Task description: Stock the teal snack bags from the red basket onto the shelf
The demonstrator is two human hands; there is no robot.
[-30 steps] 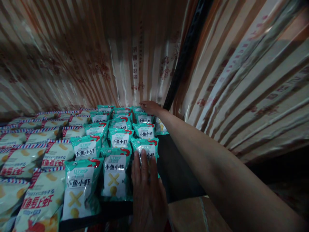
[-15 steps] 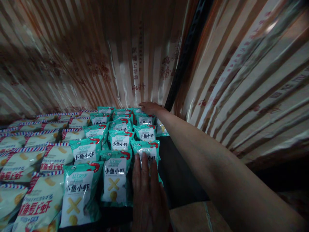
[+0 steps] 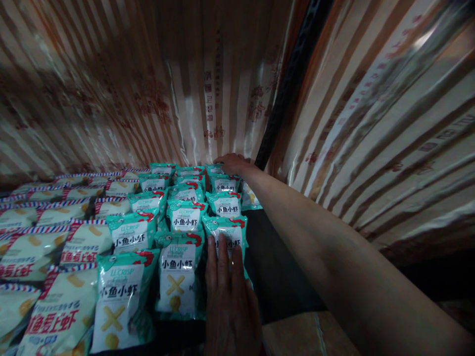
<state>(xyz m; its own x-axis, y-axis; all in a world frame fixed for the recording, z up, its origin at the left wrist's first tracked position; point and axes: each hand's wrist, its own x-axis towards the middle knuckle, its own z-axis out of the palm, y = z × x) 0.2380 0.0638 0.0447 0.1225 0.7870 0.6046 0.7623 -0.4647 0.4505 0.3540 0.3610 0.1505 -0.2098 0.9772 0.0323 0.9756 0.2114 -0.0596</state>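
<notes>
My left hand (image 3: 233, 296) lies with fingers stretched out against the front of a teal and white snack bag (image 3: 227, 228), the nearest in its row. Farther back, my right hand (image 3: 234, 164) reaches over the rear of the same row. Its visible fingers are stretched leftward on or just behind the rear teal bag (image 3: 213, 169); the fingertips are partly hidden. Another snack bag (image 3: 251, 197) stands to the right of the row, half behind my right forearm. Teal bags such as the front one (image 3: 178, 277) stand upright in rows to the left.
Cream snack bags with red and blue striped tops (image 3: 61, 311) fill the left side. Dark shelf surface (image 3: 282, 272) shows under my right arm. A black upright post (image 3: 285, 89) and striped plastic wrapping (image 3: 208, 74) stand behind. A brown cardboard box (image 3: 297, 333) sits at the lower front.
Hardly anything differs. The view has shifted very slightly, and both hands keep their places at the front and back of the row.
</notes>
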